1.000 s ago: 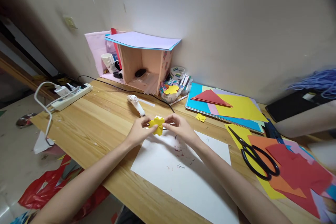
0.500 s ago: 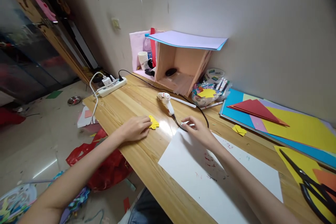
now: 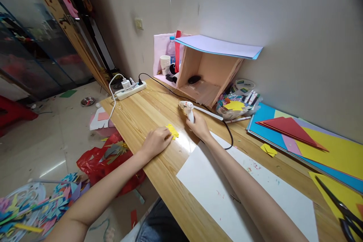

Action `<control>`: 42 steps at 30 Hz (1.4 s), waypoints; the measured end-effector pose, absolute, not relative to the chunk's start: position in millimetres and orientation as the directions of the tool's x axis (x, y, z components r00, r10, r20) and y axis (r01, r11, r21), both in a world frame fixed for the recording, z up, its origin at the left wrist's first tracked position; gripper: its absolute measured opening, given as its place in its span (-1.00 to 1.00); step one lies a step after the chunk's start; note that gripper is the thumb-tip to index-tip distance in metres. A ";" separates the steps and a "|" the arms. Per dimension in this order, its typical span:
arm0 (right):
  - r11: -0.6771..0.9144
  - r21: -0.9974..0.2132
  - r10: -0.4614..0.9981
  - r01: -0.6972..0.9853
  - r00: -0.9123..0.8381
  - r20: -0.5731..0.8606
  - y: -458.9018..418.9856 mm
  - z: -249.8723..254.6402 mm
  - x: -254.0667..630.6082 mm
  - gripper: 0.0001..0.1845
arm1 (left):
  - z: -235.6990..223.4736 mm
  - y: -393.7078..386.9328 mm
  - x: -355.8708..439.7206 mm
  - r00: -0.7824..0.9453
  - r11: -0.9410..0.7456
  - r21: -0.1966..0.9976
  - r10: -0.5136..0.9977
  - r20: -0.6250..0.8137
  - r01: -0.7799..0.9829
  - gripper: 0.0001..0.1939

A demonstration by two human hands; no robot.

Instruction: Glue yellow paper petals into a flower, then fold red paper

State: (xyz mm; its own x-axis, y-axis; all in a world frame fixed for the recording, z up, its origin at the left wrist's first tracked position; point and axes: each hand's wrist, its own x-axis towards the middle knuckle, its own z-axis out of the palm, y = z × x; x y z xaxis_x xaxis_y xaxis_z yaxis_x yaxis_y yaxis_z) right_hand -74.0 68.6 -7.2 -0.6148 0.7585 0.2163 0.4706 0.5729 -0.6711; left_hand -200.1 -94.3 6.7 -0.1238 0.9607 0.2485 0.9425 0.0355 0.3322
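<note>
While the left hand (image 3: 157, 141) touches yellow paper (image 3: 173, 131), its grip unclear, the right hand (image 3: 199, 127) grasps the glue gun (image 3: 188, 109)

2 hands: L hand (image 3: 157, 141), R hand (image 3: 199, 126). In R grip, 1 glue gun (image 3: 190, 112); 1 white stick (image 3: 208, 113) just past it. At L fingertips, 1 yellow ppr pc (image 3: 173, 131). R of R grip: 1 folded yellow pc (image 3: 269, 150), 1 pr scissors (image 3: 343, 210). Beyond/L of R grip: 1 pwr strip (image 3: 133, 91), 1 btl (image 3: 171, 48), 1 cup stack (image 3: 165, 65) (cup qty unclear).
</note>
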 end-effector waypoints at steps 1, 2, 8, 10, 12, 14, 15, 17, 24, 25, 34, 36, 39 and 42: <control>0.578 -0.670 0.757 0.465 -0.611 0.230 66.7 -6.5 -71.9 -0.78 | 6.4 -94.4 -198.7 -0.140 0.056 0.322 0.960 0.243 0.945 -0.77; 0.574 -0.681 0.763 0.455 -0.600 0.241 64.0 -5.4 -68.1 -0.78 | 6.2 -94.5 -197.5 -0.155 0.075 0.313 0.959 0.238 0.947 -0.78; 0.474 -0.828 0.765 0.301 -0.606 0.218 40.0 9.1 -29.0 -0.69 | 5.0 -92.9 -193.1 -0.213 0.134 0.332 0.953 0.215 0.934 -0.85; 0.424 -0.857 0.756 0.292 -0.636 0.157 34.4 11.9 -18.3 -0.69 | 5.5 -91.9 -191.4 -0.241 0.158 0.342 0.946 0.215 0.926 -0.86; 0.365 -0.889 0.741 0.276 -0.664 0.098 31.9 10.9 -11.1 -0.69 | 6.5 -90.9 -189.5 -0.265 0.180 0.351 0.940 0.213 0.919 -0.87; 0.295 -0.917 0.738 0.269 -0.673 0.040 31.9 6.9 -6.6 -0.67 | 8.0 -89.8 -187.6 -0.277 0.191 0.357 0.938 0.207 0.914 -0.89; 0.262 -0.926 0.743 0.273 -0.669 0.013 32.6 4.5 -5.2 -0.67 | 8.8 -89.4 -186.8 -0.280 0.196 0.356 0.939 0.202 0.914 -0.90; 0.210 -0.936 0.744 0.281 -0.667 -0.033 34.4 0.6 -3.0 -0.65 | 10.0 -88.6 -185.9 -0.282 0.202 0.350 0.939 0.195 0.915 -0.90; 0.219 -0.936 0.642 0.277 -0.763 -0.075 38.0 3.9 5.4 -0.67 | 7.5 -87.5 -186.7 -0.297 0.157 0.434 0.914 0.276 0.887 -0.93; 0.217 -0.936 0.629 0.278 -0.773 -0.084 37.9 5.6 6.8 -0.67 | 6.5 -87.5 -187.0 -0.300 0.145 0.455 0.910 0.288 0.879 -0.93; 0.181 -0.928 0.559 0.325 -0.811 -0.175 28.8 25.1 7.9 -0.67 | -1.0 -87.4 -191.0 -0.350 0.095 0.598 0.878 0.327 0.796 -0.93; 0.202 -0.920 0.589 0.336 -0.792 -0.160 26.2 26.9 6.0 -0.70 | -1.3 -87.3 -192.4 -0.349 0.098 0.605 0.883 0.313 0.790 -0.93; 0.224 -0.903 0.613 0.366 -0.774 -0.161 23.2 26.6 3.8 -0.71 | -1.9 -87.0 -194.3 -0.350 0.102 0.614 0.888 0.299 0.783 -0.91; 0.246 -0.887 0.621 0.390 -0.766 -0.165 21.2 25.7 2.3 -0.71 | -3.3 -86.9 -196.1 -0.345 0.091 0.623 0.889 0.301 0.777 -0.91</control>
State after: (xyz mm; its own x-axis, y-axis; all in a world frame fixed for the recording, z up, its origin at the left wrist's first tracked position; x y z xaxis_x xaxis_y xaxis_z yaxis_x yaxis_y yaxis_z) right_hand 2.3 21.2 25.7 -0.7662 0.6211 -0.1651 0.3905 0.2458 -0.8872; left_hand -196.1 -86.9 -3.3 -0.3448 0.8891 0.3011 0.7773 0.0906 0.6226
